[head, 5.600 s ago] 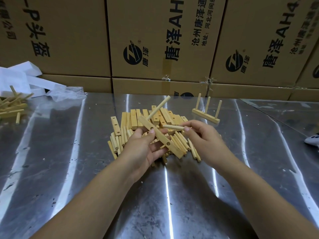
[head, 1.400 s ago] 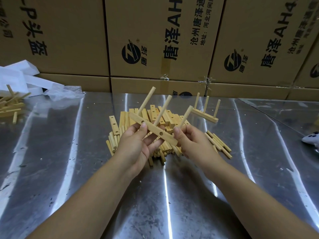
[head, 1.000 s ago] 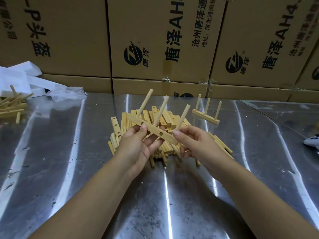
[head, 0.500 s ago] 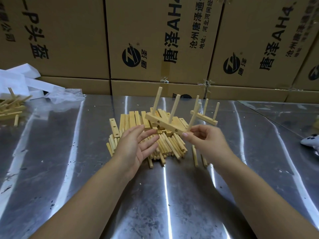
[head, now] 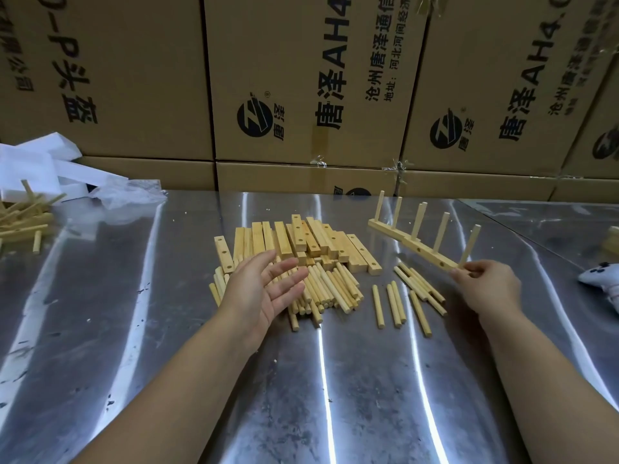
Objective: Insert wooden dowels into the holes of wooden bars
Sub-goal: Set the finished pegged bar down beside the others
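My right hand point(head: 485, 284) pinches the near end of a wooden bar point(head: 432, 256) with dowels standing up from it, low over the table at the right. The bar's far end meets another bar with upright dowels point(head: 385, 228) that stands on the table. My left hand point(head: 268, 289) hovers open, palm turned inward, over a pile of loose dowels point(head: 330, 289) and holds nothing. A stack of drilled bars point(head: 301, 239) lies just behind that pile. A few single dowels point(head: 395, 306) lie scattered between my hands.
The shiny metal table point(head: 335, 380) is backed by stacked cardboard boxes point(head: 301, 95). White foam and plastic wrap point(head: 67, 175) and another heap of wooden pieces point(head: 20, 219) sit at the far left. A white object point(head: 599, 279) lies at the right edge.
My left hand let go of the bar and opened. My right hand carried the bar with its dowels rightward and down, next to the other doweled bar.
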